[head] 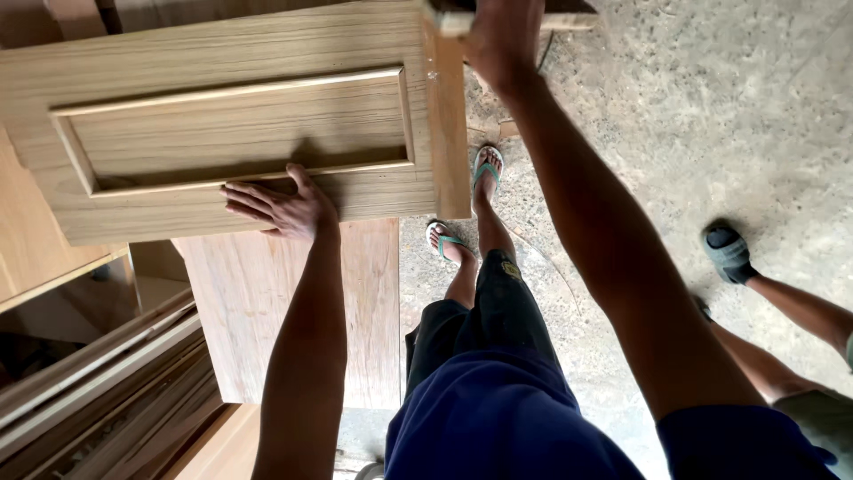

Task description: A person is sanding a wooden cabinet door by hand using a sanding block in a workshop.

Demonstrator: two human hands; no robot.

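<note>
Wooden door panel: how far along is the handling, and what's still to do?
Done: the wooden door panel looks fully assembled, its raised centre framed in. In hand: the left hand presses flat on its face; the right hand grips its far edge near a wood strip. Left: the panel is held over stacked boards, not visibly set down; another person's leg stands close.
</note>
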